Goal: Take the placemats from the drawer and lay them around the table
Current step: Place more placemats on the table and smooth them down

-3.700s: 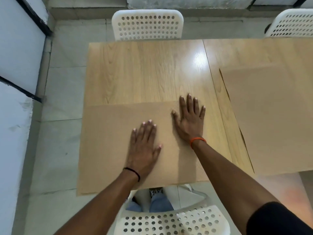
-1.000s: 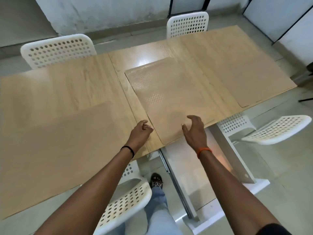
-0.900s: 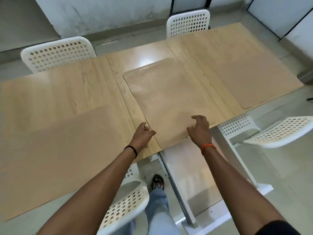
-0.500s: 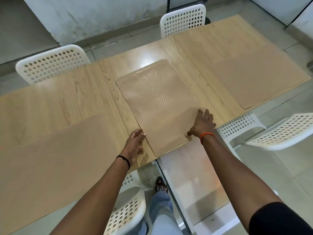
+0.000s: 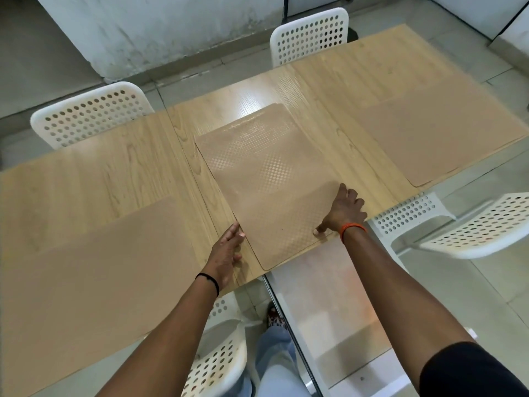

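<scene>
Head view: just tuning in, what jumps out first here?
Two bare hands bracket the middle placemat at the table's near edge: the left hand flat beside its left side, the right hand on its near right corner. Plain placemats lie to either side, the left placemat and the right placemat, with white perforated chairs around.

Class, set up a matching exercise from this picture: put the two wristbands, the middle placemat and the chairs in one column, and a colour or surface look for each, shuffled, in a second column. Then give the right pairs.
Column 1
1. left wristband
2. right wristband
3. middle placemat
4. chairs

Column 2
A. white with holes
B. tan with a dotted sheen
C. black
D. orange

Pairs: 1-C, 2-D, 3-B, 4-A
</scene>
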